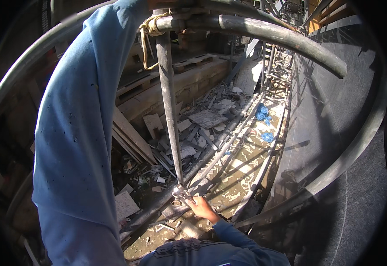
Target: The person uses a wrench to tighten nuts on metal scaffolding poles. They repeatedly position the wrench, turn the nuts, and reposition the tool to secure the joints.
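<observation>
The right hand (201, 209) is in the near middle of the scene, its fingers closed around a metal scaffold coupler (181, 193) at the near, lower end of an upright steel tube (166, 88). The coupler sits at the foot of this tube, just left of the hand. The left arm, in a blue sleeve (78, 133), reaches from the near left toward the far edge; the left hand is out of sight there, so I cannot tell how wide its grip is or what it holds

Near its far, upper end, the upright tube meets a thick horizontal tube (264, 31) that runs to the right and stops at a free end. A yellowish cord (154, 25) is wound about this junction, with a loop hanging left of the upright. Left of the upright, flat boards (131, 137) lean at a slant; beyond it lies a heap of broken slabs (207, 119). Farther right, crumpled blue plastic (262, 112) lies on the littered ground (242, 166), and a large dark grey panel (319, 102) stands along the right side
</observation>
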Available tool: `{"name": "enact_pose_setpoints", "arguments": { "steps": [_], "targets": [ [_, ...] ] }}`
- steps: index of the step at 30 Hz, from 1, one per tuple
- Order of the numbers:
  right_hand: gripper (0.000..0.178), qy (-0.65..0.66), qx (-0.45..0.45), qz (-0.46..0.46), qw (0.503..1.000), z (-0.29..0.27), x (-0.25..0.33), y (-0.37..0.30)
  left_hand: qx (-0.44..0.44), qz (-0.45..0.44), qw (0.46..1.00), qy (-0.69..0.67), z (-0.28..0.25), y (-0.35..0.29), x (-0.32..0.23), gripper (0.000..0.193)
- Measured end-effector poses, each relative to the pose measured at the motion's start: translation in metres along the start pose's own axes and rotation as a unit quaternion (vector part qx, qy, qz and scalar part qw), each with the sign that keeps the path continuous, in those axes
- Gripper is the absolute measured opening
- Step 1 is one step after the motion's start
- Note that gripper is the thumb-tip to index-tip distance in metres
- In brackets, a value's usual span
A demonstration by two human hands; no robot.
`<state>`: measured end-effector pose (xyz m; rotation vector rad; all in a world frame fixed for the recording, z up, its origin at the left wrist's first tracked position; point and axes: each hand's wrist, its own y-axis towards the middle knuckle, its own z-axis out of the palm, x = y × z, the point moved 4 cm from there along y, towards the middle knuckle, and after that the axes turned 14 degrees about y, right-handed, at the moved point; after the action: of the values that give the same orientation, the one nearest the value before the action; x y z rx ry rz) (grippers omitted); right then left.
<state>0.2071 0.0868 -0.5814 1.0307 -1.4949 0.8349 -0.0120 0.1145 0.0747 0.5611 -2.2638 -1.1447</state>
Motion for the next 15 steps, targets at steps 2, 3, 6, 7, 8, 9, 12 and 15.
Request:
{"name": "enact_pose_setpoints", "arguments": {
  "steps": [2,3,6,7,8,9,12,15],
  "targets": [
    [0.037,0.05,-0.016,-0.056,0.997,-0.017,0.034,0.011,0.01,-0.006,1.0,0.009,-0.003,0.003,-0.008,0.052],
    [0.036,0.04,-0.02,-0.086,0.995,-0.027,0.038,0.019,0.034,0.041,0.997,-0.057,-0.005,0.002,-0.016,0.06],
    [0.032,0.218,0.005,-0.098,0.971,-0.066,0.105,0.045,-0.004,-0.023,1.0,-0.006,-0.015,0.001,-0.016,0.059],
    [0.031,0.085,-0.015,-0.214,0.973,-0.076,0.153,0.049,-0.048,-0.038,0.998,0.027,-0.013,0.001,-0.008,0.054],
    [0.033,0.046,-0.049,-0.307,0.949,-0.082,0.192,0.053,-0.054,-0.044,0.997,0.023,-0.012,-0.002,-0.004,0.051],
    [0.034,0.096,-0.049,-0.293,0.95,-0.089,0.224,0.056,-0.06,-0.05,0.997,0.022,-0.014,-0.005,0.002,0.048],
    [0.053,0.215,-0.103,-0.341,0.909,-0.128,0.282,0.049,-0.057,0.015,0.997,-0.051,0.012,0.011,-0.033,0.037],
    [0.057,0.263,-0.094,-0.33,0.902,-0.115,0.305,0.061,-0.024,0.051,0.998,-0.006,0.013,0.012,-0.012,0.04]
  ]
}}
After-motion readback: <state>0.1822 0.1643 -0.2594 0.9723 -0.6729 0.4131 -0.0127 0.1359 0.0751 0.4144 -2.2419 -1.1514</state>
